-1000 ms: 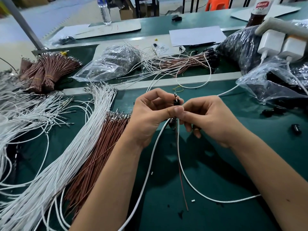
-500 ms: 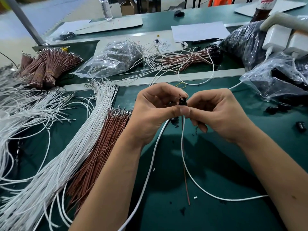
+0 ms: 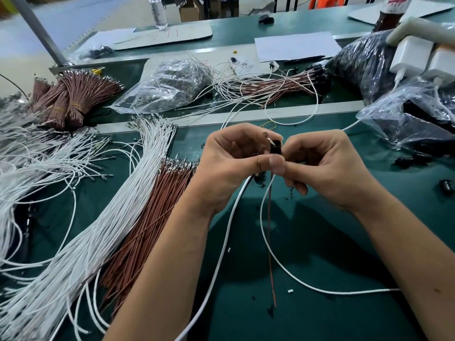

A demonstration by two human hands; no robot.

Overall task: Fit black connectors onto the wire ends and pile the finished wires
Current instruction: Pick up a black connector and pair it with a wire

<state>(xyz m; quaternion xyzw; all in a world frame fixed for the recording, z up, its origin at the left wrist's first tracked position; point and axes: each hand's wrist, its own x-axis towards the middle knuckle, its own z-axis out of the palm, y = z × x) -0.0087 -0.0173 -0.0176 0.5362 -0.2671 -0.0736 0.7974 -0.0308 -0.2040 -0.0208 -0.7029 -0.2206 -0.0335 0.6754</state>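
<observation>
Both hands meet above the green table (image 3: pixel 320 303), and between them sits a small black connector (image 3: pixel 276 146): the left hand (image 3: pixel 229 166) pinches it from the side with its thumb laid across the front, and the right hand (image 3: pixel 327 166) pinches from the other side, fingers curled in. A metal wire tip shows at the top of the connector, and a thin white wire (image 3: pixel 264 232) and a thin brown wire (image 3: pixel 270 254) hang down from the grip toward the table. My reading is that the tips are being pushed home, though whether either one has seated cannot be told, since the thumbs cover the lower part. The main risk from here is a tip that goes in crooked or only part way (the metal ends look thin enough to bend), which would give a wire that pulls out later in the pile. A hard push with the connector pinched off-centre could also make it slip from the fingers and drop among the loose black connectors (image 3: pixel 413 159) lying to the right. The hanging wires trail near the thicker white cable (image 3: pixel 221 242) crossing the table, so lifting the finished piece away toward the pile of finished wires (image 3: pixel 278 86) at the back could snag it.
</observation>
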